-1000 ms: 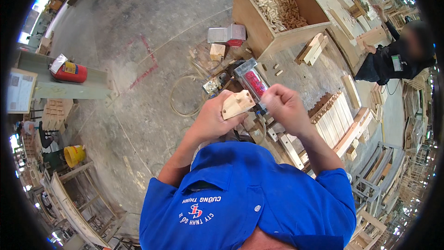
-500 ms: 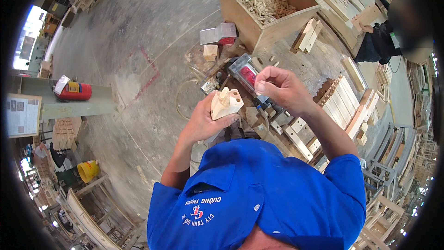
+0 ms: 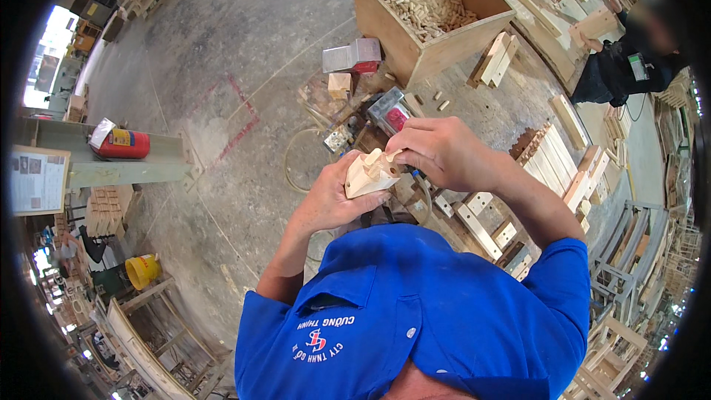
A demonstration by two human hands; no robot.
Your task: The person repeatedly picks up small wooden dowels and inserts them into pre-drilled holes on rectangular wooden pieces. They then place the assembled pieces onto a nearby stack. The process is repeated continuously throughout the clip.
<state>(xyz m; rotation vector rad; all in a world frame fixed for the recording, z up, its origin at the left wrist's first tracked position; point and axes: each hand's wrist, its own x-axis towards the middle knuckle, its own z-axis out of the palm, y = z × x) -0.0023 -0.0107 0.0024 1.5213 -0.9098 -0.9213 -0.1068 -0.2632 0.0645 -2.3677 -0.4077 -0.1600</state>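
Observation:
In front of my chest, my left hand (image 3: pixel 324 196) is wrapped round a pale wooden block (image 3: pixel 363 184). Dowels (image 3: pixel 372 157) stick up from the block, and at least one drilled hole shows in its end face. My right hand (image 3: pixel 448 154) is closed in a pinch at the block's right end. Between its fingertips is a small wooden dowel (image 3: pixel 394 155), mostly covered by the fingers and touching or nearly touching the block. Just beyond my hands sits a clear-sided container with red inside (image 3: pixel 391 110).
A large wooden box (image 3: pixel 459 48) heaped with dowels stands ahead. To the right lie a row of pale wooden strips (image 3: pixel 552 163) and drilled pieces (image 3: pixel 478 231). Another person (image 3: pixel 618 70) works at the far right. Hoses (image 3: pixel 291 167) loop over the floor beside my left hand.
My right hand has moved left, from beside the clear-sided container to the block's end, with the dowel in its pinch. The left hand has shifted slightly right with the block.

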